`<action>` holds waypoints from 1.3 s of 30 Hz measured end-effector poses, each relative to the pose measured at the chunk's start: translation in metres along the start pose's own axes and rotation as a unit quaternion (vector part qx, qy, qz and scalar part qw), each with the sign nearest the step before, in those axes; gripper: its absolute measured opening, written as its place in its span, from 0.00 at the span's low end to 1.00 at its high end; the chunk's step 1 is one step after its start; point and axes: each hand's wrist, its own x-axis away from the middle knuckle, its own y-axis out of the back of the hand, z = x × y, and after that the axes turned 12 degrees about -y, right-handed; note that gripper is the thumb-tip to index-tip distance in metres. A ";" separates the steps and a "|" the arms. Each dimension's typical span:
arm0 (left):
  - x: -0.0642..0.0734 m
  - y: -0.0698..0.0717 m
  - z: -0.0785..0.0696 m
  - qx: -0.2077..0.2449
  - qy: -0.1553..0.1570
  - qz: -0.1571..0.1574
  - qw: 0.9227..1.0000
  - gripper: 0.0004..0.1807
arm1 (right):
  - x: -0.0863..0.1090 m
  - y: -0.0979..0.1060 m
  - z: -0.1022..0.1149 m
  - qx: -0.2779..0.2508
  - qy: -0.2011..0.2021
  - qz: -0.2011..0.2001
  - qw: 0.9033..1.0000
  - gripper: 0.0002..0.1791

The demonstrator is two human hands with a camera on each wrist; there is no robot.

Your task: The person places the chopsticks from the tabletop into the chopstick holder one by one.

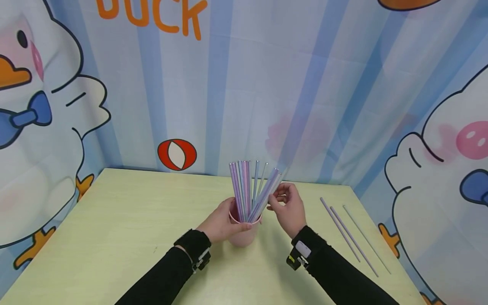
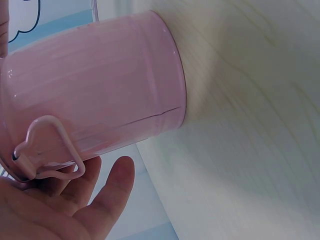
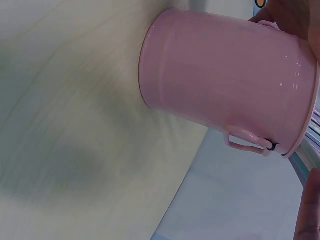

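Observation:
A small pink bucket (image 1: 242,239) with looped side handles stands upright on the table, holding a bundle of thin purple, bluish and clear straws (image 1: 244,190). My left hand (image 1: 225,222) grips the bucket near its rim, thumb across the front and fingers round the left side. In the left wrist view, its fingers (image 2: 112,192) show beside a bucket handle (image 2: 52,150). At the bundle's right side, my right hand (image 1: 289,207) has thumb and curled fingers together at a pale clear straw (image 1: 285,171) leaning right. Its fingertips are mostly out of the right wrist view.
Two purple straws (image 1: 354,241) and a pale greenish straw (image 1: 367,239) lie on the light wooden table (image 1: 133,237) to the right of my right arm. Behind the table's far edge hangs a blue striped curtain (image 1: 251,84) with cartoon ducks.

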 end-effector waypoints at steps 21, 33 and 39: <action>0.001 0.000 -0.002 -0.014 0.004 -0.001 1.000 0.45 | 0.009 0.011 -0.021 0.082 0.001 0.022 0.996 0.17; 0.001 0.000 -0.002 -0.019 0.008 -0.001 1.000 0.44 | -0.017 0.084 -0.069 0.300 0.066 -0.018 0.951 0.18; 0.002 0.000 -0.002 -0.010 -0.001 0.001 1.000 0.45 | -0.033 0.122 -0.095 0.391 0.053 -0.039 0.918 0.19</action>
